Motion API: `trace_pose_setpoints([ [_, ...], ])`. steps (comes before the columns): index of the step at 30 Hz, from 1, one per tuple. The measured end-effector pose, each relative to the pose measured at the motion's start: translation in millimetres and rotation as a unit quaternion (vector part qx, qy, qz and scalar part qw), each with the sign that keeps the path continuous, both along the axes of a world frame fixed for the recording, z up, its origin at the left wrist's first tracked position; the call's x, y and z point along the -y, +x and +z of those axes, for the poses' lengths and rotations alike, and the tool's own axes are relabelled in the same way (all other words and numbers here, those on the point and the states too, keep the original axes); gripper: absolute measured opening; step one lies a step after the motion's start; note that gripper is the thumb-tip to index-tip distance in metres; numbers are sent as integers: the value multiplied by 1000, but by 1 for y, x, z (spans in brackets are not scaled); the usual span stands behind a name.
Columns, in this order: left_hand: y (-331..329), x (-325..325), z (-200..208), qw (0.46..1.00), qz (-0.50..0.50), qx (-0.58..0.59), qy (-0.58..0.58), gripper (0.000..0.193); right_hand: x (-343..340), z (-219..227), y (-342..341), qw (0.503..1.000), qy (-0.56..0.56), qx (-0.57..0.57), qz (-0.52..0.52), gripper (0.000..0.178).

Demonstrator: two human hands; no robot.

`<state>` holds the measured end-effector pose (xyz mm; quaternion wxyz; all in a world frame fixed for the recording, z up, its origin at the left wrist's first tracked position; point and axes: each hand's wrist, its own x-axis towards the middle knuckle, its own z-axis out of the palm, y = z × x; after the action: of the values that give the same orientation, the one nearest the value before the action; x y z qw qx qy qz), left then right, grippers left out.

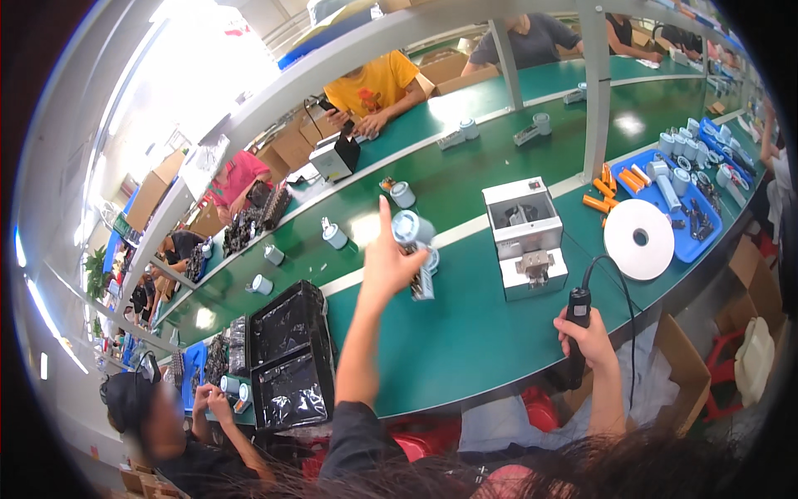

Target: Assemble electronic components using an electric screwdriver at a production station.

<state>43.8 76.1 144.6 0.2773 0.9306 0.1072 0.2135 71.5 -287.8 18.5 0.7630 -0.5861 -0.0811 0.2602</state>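
My left hand [384, 264] reaches over the green bench, index finger stretched and thumb out to the side. Between them is a light-blue cylindrical unit [411, 226], slightly blurred and apparently held clear of the belt; the other fingers are hidden. Just below it, near the thumb, a second unit with a metal-looking handle part [423, 288] is partly covered. My right hand [587, 334] is wrapped round a black electric screwdriver [577, 358] at the bench's front edge, its cord looping up from the top. A white box-shaped screw feeder [525, 241] stands beyond that hand.
Several light-blue units [335, 236] sit along the green conveyor belt [465, 170]. Right of the feeder are a white roll [639, 239], orange cylinders [595, 203] and a blue parts tray [689, 249]. A black tray [283, 353] lies left. Co-workers sit across and at left; a metal post [595, 100] rises ahead.
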Motion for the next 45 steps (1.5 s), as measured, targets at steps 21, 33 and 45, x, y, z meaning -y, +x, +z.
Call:
trace_pose_setpoints([
  [21, -30, 54, -136, 959, -252, 42, -124, 91, -74, 166, 53, 916, 78, 335, -206, 13],
  [33, -25, 55, -134, 930, -308, 42, -195, 92, -119, 149, 62, 926, 25, 321, -197, 14],
  [45, -32, 58, -142, 928, -304, 55, -209, 100, -159, 137, 7, 944, 92, 288, -131, 14],
])
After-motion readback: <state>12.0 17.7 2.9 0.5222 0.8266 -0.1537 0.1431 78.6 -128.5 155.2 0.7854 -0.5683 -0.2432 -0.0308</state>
